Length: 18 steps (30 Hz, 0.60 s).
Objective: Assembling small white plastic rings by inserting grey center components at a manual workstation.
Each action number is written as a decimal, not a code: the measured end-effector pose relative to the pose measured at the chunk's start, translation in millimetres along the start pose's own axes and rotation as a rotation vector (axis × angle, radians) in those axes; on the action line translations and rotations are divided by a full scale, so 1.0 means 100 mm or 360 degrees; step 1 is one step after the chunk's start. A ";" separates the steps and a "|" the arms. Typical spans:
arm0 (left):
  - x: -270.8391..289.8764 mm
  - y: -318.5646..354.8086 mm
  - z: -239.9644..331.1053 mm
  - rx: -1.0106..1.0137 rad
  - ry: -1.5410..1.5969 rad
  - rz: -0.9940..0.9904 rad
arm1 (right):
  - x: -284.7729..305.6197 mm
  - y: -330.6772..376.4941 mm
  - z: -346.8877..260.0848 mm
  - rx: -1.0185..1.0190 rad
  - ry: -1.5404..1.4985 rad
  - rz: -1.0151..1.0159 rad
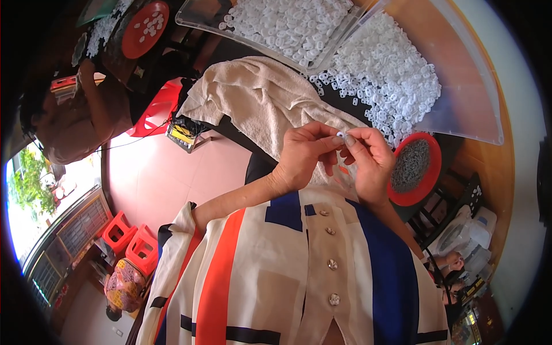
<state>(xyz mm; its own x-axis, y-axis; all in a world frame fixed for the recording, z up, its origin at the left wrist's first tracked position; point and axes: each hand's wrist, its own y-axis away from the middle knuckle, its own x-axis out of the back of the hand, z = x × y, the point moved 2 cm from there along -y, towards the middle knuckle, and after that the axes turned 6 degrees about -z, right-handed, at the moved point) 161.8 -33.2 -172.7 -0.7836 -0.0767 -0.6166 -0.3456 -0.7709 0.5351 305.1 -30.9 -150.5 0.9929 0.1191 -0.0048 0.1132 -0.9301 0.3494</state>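
Note:
In front of my chest, my left hand [306, 154] and my right hand [371, 164] meet at the fingertips. Both pinch one small white plastic piece [341, 134], mostly covered by the thumbs and fingers. Just right of my right hand, a round red bowl [436, 161] holds a heap of tiny grey parts, too small to make out. A beige towel [253, 89] lies crumpled beyond my hands. Past it to the right spreads a large pile of small white plastic pieces [397, 86] with holes in them.
A clear plastic bin [198, 24] full of similar white pieces stands at the far side, beside a clear sheet-like tray [466, 109]. At left a person [86, 123] sits near a red plate [131, 49]. Red stools [142, 250] and another person [123, 284] are lower left.

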 end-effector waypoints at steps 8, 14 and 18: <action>0.00 -0.01 0.04 0.0091 0.0089 0.0041 | 0.03 -0.03 0.01 -0.0195 -0.0295 -0.0041; 0.00 -0.02 0.03 0.0119 0.0122 0.0038 | 0.07 -0.04 0.01 -0.0239 -0.0302 -0.0063; 0.02 -0.03 0.05 0.0115 0.0105 0.0028 | 0.06 -0.04 0.01 -0.0276 -0.0343 -0.0105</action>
<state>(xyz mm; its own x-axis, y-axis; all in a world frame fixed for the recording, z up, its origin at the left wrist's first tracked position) 158.9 -28.0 -172.5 -0.7549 -0.1334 -0.6422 -0.3704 -0.7214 0.5852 310.4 -26.8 -152.9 0.9706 0.0837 -0.2255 0.1884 -0.8472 0.4967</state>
